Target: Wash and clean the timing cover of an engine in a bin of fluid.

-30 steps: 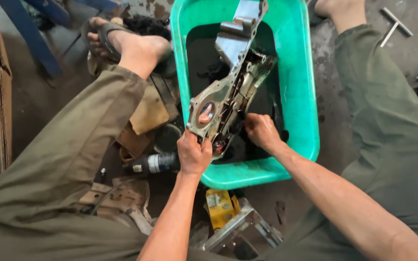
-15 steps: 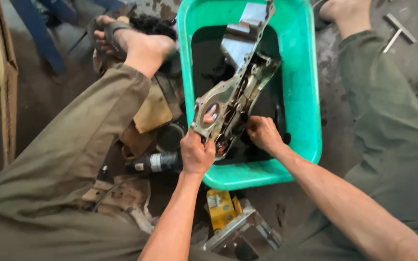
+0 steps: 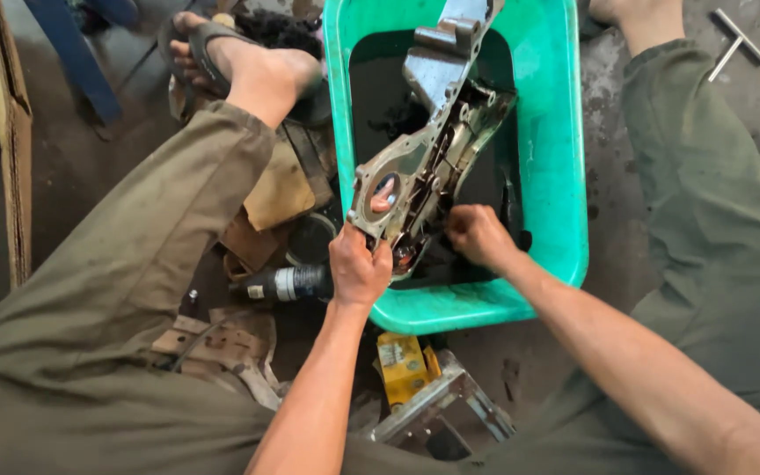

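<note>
Metal casing point(image 3: 437, 149) now slightly steeper (both hands' grip unchanged)

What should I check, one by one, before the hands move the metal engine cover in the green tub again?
1. Left hand grips the lower end of the metal cover: ok.
2. Right hand is at the cover's lower edge; firm grip: cannot tell.
3. Cover is over the green tub, not the floor: ok.
4. Dark liquid level in the tub: cannot tell.
5. Dark bottle lies close beside the tub, near the left hand: not ok.
</note>
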